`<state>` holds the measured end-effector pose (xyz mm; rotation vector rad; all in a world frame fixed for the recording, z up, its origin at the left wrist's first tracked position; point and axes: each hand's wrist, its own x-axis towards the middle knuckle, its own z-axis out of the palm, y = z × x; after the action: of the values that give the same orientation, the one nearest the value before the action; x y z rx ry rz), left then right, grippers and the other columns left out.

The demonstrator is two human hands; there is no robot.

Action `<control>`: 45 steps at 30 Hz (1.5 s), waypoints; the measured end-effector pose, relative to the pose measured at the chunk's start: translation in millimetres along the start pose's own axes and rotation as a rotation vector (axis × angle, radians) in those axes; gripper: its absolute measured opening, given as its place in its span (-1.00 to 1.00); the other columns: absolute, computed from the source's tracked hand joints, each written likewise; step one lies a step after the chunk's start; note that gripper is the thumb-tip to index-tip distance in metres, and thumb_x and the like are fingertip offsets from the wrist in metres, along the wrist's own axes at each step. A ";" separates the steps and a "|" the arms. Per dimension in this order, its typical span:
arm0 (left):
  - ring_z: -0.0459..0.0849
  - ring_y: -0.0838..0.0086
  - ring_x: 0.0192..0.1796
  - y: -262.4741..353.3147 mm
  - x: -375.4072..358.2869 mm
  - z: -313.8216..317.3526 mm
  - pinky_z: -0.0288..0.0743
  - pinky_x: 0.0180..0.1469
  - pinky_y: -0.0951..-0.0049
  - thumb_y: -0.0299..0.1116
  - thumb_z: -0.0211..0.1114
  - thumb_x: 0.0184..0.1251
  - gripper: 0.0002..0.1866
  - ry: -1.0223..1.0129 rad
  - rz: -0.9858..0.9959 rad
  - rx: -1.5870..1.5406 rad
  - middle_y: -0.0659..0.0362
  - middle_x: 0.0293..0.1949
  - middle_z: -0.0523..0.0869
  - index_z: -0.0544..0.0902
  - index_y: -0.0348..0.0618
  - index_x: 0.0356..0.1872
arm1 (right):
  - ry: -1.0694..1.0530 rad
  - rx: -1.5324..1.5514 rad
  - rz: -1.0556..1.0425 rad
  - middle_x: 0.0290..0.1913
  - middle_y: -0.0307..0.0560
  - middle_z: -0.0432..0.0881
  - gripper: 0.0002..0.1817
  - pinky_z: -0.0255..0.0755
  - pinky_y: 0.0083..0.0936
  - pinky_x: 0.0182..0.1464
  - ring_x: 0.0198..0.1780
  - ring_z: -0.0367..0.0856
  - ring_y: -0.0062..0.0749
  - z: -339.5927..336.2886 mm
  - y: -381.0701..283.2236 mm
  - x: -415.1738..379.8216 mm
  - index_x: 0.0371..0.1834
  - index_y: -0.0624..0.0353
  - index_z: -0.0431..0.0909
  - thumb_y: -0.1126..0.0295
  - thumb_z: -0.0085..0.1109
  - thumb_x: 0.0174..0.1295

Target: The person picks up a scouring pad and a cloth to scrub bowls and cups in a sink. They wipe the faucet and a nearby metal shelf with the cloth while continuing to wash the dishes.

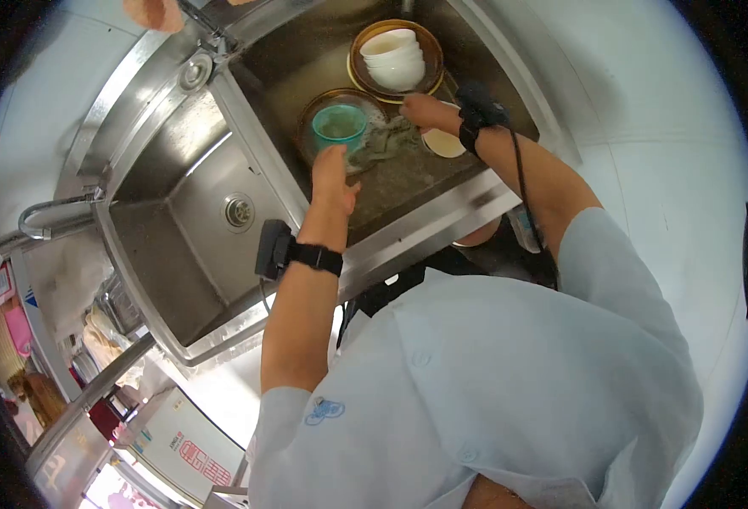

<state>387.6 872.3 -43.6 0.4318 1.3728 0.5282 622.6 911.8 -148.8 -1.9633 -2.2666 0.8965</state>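
Observation:
My left hand reaches over the sink's front edge, its thumb apart and its fingertips at the near rim of a turquoise bowl. That bowl sits on a round brown tray in murky water. My right hand is closed, with its fingers curled down; what they grip is hidden. Just left of it lies a crumpled grey-green cloth. A cream bowl rests below my right wrist. Farther back, stacked white bowls stand in a brown round dish.
The left sink basin has a drain and a curved faucet. A metal divider separates it from the right basin. Steel rim runs along the front. A white cabinet with red lettering stands at lower left.

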 end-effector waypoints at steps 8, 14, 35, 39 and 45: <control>-0.06 0.13 0.28 -2.6 -9.8 -12.6 -0.17 0.18 -0.12 -0.35 0.08 0.05 -0.45 0.044 -0.019 -0.223 0.09 0.18 0.13 0.19 -0.04 0.14 | -0.604 -0.116 0.047 -0.43 0.09 0.47 -0.72 0.35 -0.30 -0.40 -0.42 0.47 -0.19 72.1 -20.1 10.1 -0.29 0.35 0.37 0.32 -0.08 0.06; -0.01 0.17 0.26 -13.7 2.7 -13.5 -0.08 0.15 -0.08 -0.40 0.04 0.06 -0.47 0.082 -0.100 -0.275 0.10 0.15 0.18 0.21 -0.02 0.13 | -0.645 -0.266 0.061 -0.43 0.05 0.49 -0.71 0.35 -0.33 -0.40 -0.41 0.47 -0.24 112.2 -1.4 15.0 -0.25 0.34 0.37 0.32 -0.07 0.05; 0.27 0.47 -0.12 -20.8 10.0 -17.8 0.06 -0.05 0.19 -0.25 0.06 0.08 -0.61 0.192 -0.043 -0.179 0.27 -0.21 0.41 0.34 0.00 -0.02 | -0.593 -0.007 -0.143 -0.11 0.15 0.46 -0.45 0.29 -0.21 -0.12 -0.08 0.42 -0.09 13.6 -115.0 96.0 -0.07 0.32 0.38 0.09 0.05 -0.02; 0.27 0.48 -0.13 -35.3 10.1 -25.0 0.10 -0.05 0.21 -0.26 0.04 0.09 -0.65 0.219 -0.005 -0.218 0.27 -0.21 0.41 0.36 0.04 -0.03 | -0.643 -0.331 -0.037 -0.18 0.13 0.49 -0.42 0.30 -0.14 -0.17 -0.16 0.47 -0.13 117.8 -93.5 93.3 -0.15 0.28 0.45 -0.01 0.09 -0.10; 0.26 0.37 -0.09 -26.2 11.5 -11.0 0.08 0.02 0.08 -0.08 0.02 0.12 -0.52 0.216 -0.009 -0.182 0.25 -0.03 0.33 0.21 0.12 0.09 | -0.381 0.378 -0.287 -0.22 0.05 0.52 -0.59 0.31 -0.39 -0.13 -0.17 0.47 -0.26 17.9 -94.9 42.1 -0.14 0.27 0.42 0.15 0.01 0.09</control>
<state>380.7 857.7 -69.6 0.2253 1.5165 0.7015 521.2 938.2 -138.5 -1.3633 -2.2469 1.6204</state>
